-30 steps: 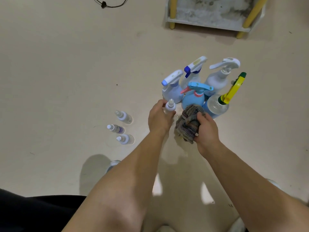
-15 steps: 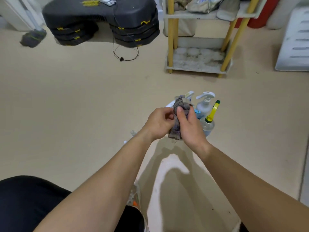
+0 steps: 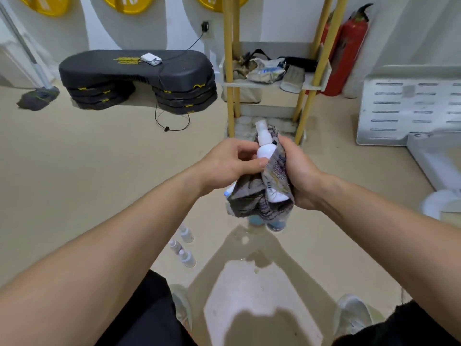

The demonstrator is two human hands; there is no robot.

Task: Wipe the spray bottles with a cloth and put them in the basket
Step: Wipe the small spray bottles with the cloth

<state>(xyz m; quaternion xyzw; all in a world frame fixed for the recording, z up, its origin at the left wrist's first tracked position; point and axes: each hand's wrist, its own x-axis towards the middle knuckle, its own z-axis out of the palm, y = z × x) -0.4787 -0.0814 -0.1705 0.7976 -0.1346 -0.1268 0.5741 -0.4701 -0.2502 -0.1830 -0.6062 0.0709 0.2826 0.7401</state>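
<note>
A small white spray bottle [image 3: 265, 146] stands upright between my hands at chest height. My left hand [image 3: 230, 162] pinches its body with thumb and fingers. My right hand [image 3: 298, 171] is closed on a grey patterned cloth [image 3: 262, 196] wrapped round the bottle's right side and bottom. Behind the cloth, the cluster of larger trigger spray bottles on the floor is mostly hidden; only blue bases [image 3: 267, 222] show. Three small clear spray bottles [image 3: 183, 247] stand on the floor lower left. No basket is visible.
A yellow-legged shelf rack [image 3: 230, 71] stands straight ahead, with black aerobic steps [image 3: 137, 78] and a trailing cable to its left. A white slotted panel [image 3: 409, 108] and red fire extinguisher [image 3: 349, 48] lie to the right. My knees and shoes are at the bottom edge.
I lifted the small white bottle from the floor up to chest height, and the view tilted up. My right hand brought the cloth against the bottle and wrapped it around it.
</note>
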